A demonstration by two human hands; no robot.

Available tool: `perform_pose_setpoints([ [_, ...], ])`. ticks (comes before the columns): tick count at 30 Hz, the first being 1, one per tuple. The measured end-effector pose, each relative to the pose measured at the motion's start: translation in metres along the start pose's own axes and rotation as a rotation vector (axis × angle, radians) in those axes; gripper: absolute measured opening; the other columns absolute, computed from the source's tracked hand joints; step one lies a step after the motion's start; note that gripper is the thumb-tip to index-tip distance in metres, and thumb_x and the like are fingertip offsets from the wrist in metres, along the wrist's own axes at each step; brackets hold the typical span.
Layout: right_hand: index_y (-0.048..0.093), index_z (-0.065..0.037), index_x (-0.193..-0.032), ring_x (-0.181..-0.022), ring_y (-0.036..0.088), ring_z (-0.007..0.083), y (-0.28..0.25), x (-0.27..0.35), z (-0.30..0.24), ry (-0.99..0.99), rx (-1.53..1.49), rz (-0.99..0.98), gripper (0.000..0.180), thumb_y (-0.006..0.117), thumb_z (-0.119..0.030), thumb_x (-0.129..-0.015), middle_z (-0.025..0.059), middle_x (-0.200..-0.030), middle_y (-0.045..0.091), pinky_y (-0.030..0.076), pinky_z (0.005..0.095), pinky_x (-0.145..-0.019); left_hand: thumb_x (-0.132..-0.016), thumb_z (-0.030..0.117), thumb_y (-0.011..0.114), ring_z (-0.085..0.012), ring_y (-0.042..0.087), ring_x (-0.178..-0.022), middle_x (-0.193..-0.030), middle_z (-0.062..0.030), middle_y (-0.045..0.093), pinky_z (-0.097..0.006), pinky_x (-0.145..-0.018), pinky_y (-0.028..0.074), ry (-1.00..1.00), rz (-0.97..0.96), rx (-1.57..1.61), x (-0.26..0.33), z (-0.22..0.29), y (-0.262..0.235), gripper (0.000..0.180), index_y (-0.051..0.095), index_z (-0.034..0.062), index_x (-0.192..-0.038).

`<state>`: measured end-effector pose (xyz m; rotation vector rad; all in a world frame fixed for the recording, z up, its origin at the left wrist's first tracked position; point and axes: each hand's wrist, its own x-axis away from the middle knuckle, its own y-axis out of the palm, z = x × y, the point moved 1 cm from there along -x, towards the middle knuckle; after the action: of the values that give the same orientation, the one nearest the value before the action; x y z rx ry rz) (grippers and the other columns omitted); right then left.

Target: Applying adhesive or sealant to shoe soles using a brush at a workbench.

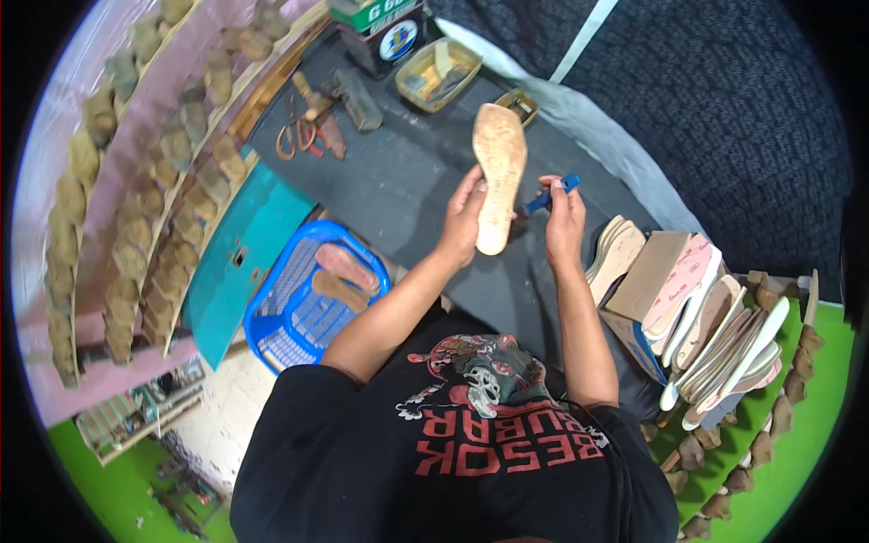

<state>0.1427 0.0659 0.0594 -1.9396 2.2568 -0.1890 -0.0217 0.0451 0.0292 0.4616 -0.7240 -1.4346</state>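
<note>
My left hand (pixel 463 220) is closed around the edge of a tan insole (pixel 500 163), held upright above the dark worktable with its broad end pointing away from me. My right hand (pixel 565 222) grips a small tool with a blue handle (pixel 565 184). The tool's working end points left toward the insole's narrow end and is too small to make out. A slight gap seems to lie between my right hand and the insole.
Pliers (pixel 306 136) and a dark block (pixel 358 100) lie at the table's far left. A yellowish tub (pixel 416 82) stands at the back. A blue basket (pixel 257 319) holding insoles is at left; a cardboard box (pixel 644 271) packed with insoles is at right. Shoe lasts (pixel 131 240) line racks.
</note>
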Motion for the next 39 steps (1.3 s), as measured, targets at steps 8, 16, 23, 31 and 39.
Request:
perform_pose_setpoints([
  [8, 0.057, 0.0, -0.119, -0.07, 0.063, 0.0145, 0.017, -0.07, -0.004, 0.138, -0.483, 0.289, 0.027, 0.053, -0.023, -0.107, 0.0112, -0.09, 0.068, 0.054, 0.0278, -0.063, -0.106, 0.018, 0.044, -0.0243, 0.068, -0.109, -0.138, -0.0138, 0.059, -0.042, -0.086, 0.061, 0.014, -0.033, 0.012, -0.075, 0.062, -0.024, 0.056, 0.03, 0.0039, -0.158],
  [16, 0.051, 0.001, -0.124, -0.076, 0.065, 0.0155, 0.063, -0.104, 0.025, 0.19, -0.405, 0.341, 0.027, 0.058, -0.016, -0.105, 0.0153, -0.097, 0.07, 0.055, 0.0282, -0.065, -0.107, 0.02, 0.047, -0.0235, 0.067, -0.112, -0.141, -0.0136, 0.057, -0.043, -0.089, 0.061, -0.113, -0.124, 0.112, -0.102, 0.061, -0.04, 0.056, 0.029, 0.0037, -0.158],
  [23, 0.05, -0.001, -0.123, -0.076, 0.065, 0.0158, 0.073, -0.103, 0.036, 0.286, -0.364, 0.251, 0.026, 0.058, -0.018, -0.105, 0.0148, -0.101, 0.069, 0.055, 0.0283, -0.065, -0.109, 0.019, 0.045, -0.0257, 0.066, -0.117, -0.143, -0.0143, 0.056, -0.046, -0.093, 0.06, -0.167, -0.154, 0.136, -0.103, 0.054, -0.046, 0.055, 0.027, 0.0064, -0.159],
  [31, 0.045, -0.002, -0.134, -0.083, 0.065, 0.0174, 0.051, -0.083, 0.042, 0.31, -0.364, 0.184, 0.04, 0.06, -0.02, -0.102, 0.011, -0.113, 0.065, 0.056, 0.0307, -0.067, -0.108, 0.02, 0.049, -0.0249, 0.066, -0.117, -0.143, -0.0135, 0.055, -0.044, -0.092, 0.061, -0.151, -0.189, 0.182, -0.072, 0.026, -0.024, 0.056, 0.028, 0.0099, -0.159],
  [39, 0.064, 0.0, -0.121, -0.069, 0.057, 0.007, 0.046, 0.01, 0.02, 0.352, -0.296, -0.269, 0.026, 0.053, -0.015, -0.104, -0.0002, -0.083, 0.064, 0.046, 0.0227, -0.061, -0.108, 0.02, 0.05, -0.0194, 0.063, -0.118, -0.139, -0.0125, 0.056, -0.034, -0.096, 0.056, -0.068, -0.084, 0.077, -0.006, 0.011, -0.03, 0.057, 0.028, 0.006, -0.158],
])
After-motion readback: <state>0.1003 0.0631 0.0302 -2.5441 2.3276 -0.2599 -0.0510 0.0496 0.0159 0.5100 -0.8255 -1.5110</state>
